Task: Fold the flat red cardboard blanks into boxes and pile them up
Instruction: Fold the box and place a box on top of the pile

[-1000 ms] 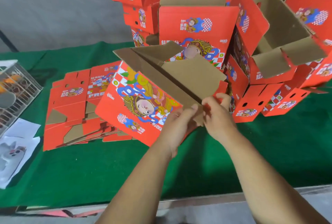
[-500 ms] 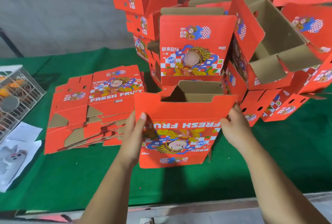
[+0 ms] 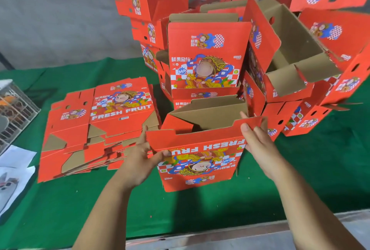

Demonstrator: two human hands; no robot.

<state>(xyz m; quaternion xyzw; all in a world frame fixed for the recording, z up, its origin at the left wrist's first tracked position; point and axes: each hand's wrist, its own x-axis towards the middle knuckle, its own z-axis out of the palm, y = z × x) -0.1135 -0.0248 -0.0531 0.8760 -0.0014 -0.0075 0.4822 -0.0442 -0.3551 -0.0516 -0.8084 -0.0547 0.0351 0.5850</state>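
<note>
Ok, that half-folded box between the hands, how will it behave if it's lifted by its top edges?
The half-folded box is thin corrugated card, open on top and apparently empty, so probably light. Its flaps look unlocked, so it may flex or skew. The left hand and right hand hold opposite sides, which likely steadies it.
</note>
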